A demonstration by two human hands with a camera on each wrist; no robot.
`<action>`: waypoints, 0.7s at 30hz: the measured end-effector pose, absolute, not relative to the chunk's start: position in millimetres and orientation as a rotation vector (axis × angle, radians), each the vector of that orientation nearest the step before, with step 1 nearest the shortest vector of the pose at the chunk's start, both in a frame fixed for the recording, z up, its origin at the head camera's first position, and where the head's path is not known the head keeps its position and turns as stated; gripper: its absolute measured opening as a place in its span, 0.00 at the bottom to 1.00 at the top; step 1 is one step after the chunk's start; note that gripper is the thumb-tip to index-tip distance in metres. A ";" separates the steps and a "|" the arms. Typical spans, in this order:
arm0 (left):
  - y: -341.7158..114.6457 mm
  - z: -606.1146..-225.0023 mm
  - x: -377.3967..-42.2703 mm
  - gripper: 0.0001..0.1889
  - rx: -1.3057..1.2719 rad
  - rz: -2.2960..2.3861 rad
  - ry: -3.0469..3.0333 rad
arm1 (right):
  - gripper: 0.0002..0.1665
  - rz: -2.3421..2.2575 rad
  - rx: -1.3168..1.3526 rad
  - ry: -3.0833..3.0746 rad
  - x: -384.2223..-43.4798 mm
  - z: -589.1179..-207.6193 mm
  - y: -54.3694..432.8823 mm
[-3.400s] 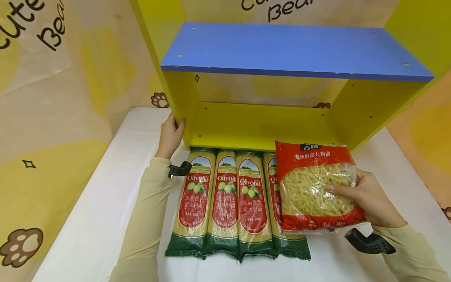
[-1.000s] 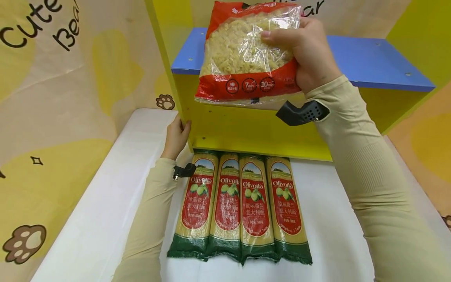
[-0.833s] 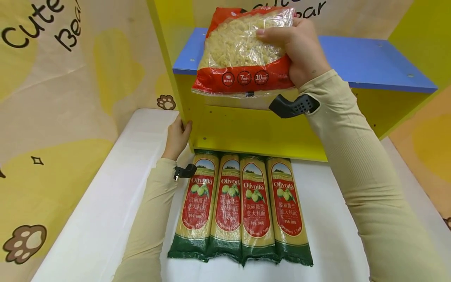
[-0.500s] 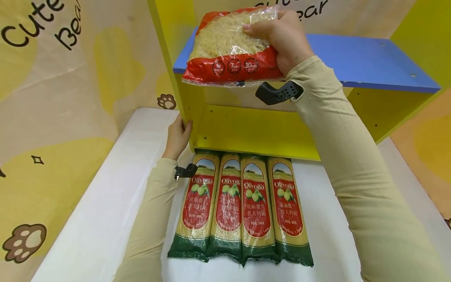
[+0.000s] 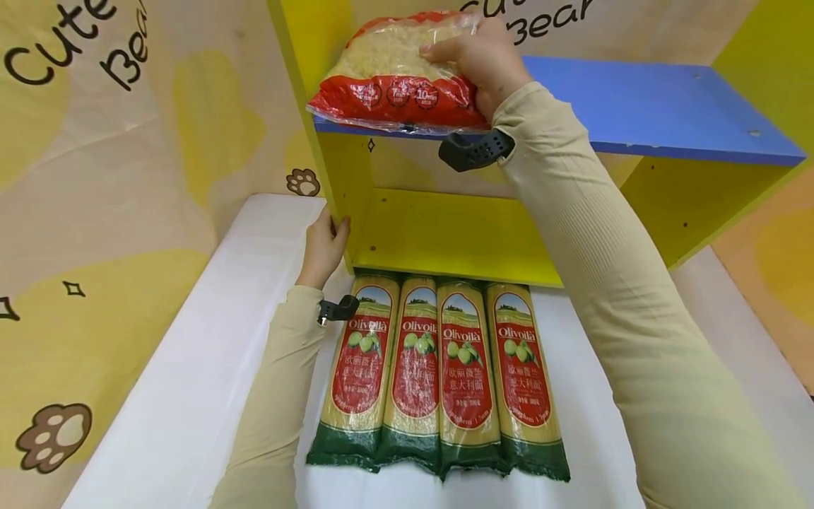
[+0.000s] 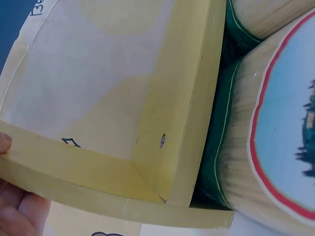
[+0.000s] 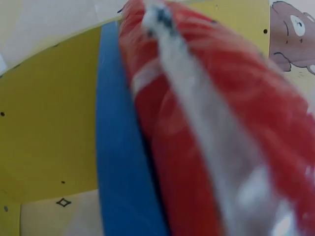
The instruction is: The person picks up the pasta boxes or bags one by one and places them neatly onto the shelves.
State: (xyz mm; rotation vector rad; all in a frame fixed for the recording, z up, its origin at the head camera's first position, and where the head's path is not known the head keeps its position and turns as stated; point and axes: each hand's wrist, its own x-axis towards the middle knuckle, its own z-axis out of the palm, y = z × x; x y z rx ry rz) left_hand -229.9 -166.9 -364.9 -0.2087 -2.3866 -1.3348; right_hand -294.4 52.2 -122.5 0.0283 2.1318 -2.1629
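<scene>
My right hand (image 5: 486, 63) grips the right edge of a red and clear bag of pasta (image 5: 397, 63), thumb on top. The bag sits low at the left end of the blue shelf board (image 5: 649, 106); in the right wrist view the red bag (image 7: 197, 118) lies close against the blue board (image 7: 123, 137). Whether its full underside rests there is hidden. My left hand (image 5: 324, 244) holds the yellow side panel (image 5: 311, 127) of the shelf unit near its base. In the left wrist view, fingers (image 6: 19, 211) wrap the yellow panel edge (image 6: 98, 199).
Several spaghetti packs (image 5: 467, 375) lie side by side on the white table (image 5: 191, 353), their tops against the yellow bottom board (image 5: 445, 233). The right side panel (image 5: 693, 198) bounds the unit. A patterned backdrop (image 5: 159, 141) stands behind and to the left.
My right hand has carried the pasta bag from beside the spaghetti packs up and left, then lowered it toward the left end of the blue board. My left hand keeps its hold on the panel.
</scene>
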 end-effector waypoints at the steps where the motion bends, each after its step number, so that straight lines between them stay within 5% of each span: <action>1: -167.1 -364.8 -229.3 0.14 -0.206 -1.335 -2.388 | 0.27 -2.140 0.030 2.143 -294.5 -123.1 52.8; 8: -167.8 -366.2 -227.1 0.14 -0.202 -1.334 -2.398 | 0.19 -2.076 0.056 2.106 -286.8 -126.9 62.1; 21: -170.7 -362.9 -228.2 0.14 -0.203 -1.315 -2.389 | 0.23 -2.305 -0.289 1.925 -250.6 -138.9 94.8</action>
